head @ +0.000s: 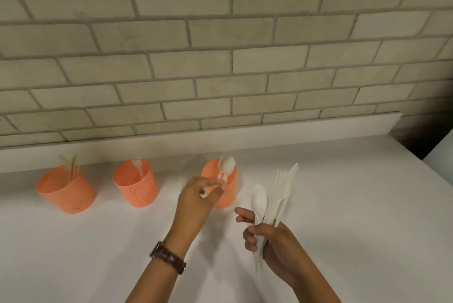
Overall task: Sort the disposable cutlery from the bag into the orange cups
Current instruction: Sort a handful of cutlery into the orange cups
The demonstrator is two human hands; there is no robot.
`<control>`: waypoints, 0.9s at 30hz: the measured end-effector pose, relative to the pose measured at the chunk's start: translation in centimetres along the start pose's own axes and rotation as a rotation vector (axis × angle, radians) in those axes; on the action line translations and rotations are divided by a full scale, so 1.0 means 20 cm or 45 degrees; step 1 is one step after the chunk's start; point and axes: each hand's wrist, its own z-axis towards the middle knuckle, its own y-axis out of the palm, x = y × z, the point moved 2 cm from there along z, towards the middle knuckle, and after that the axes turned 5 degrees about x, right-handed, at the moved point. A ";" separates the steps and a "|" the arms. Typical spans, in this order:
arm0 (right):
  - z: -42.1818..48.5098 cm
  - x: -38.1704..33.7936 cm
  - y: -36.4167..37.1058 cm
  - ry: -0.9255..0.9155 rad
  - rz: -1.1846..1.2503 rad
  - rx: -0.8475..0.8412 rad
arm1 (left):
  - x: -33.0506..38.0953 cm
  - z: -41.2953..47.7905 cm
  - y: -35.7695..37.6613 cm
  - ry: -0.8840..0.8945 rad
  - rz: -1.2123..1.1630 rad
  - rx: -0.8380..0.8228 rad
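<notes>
Right hand [274, 244] grips a bundle of white plastic cutlery [259, 198] by the handles; left hand [196, 202] pinches one white plastic spoon [226, 166], likely light and stiff, at the rightmost orange perforated cup [230, 192].

Three orange cups [66, 192] [136, 186] [230, 197], two hands [193, 202] [274, 246], one wristwatch [168, 257].

We find no text, label, brand or number to read anywhere; the orange cups [136, 187] at lower left carry only perforated patterns, and the wristwatch [168, 257] shows nothing legible
</notes>
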 end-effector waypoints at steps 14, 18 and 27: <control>-0.07 0.04 0.13 0.025 -0.171 -0.065 | 0.00 -0.31 0.03 0.140 0.279 -0.186; -0.08 0.06 0.15 0.011 -0.162 -0.013 | -0.01 -0.30 0.04 0.112 0.324 -0.298; -0.05 0.03 0.04 -0.081 -0.087 0.008 | 0.02 -0.16 -0.05 -0.167 -0.406 -0.118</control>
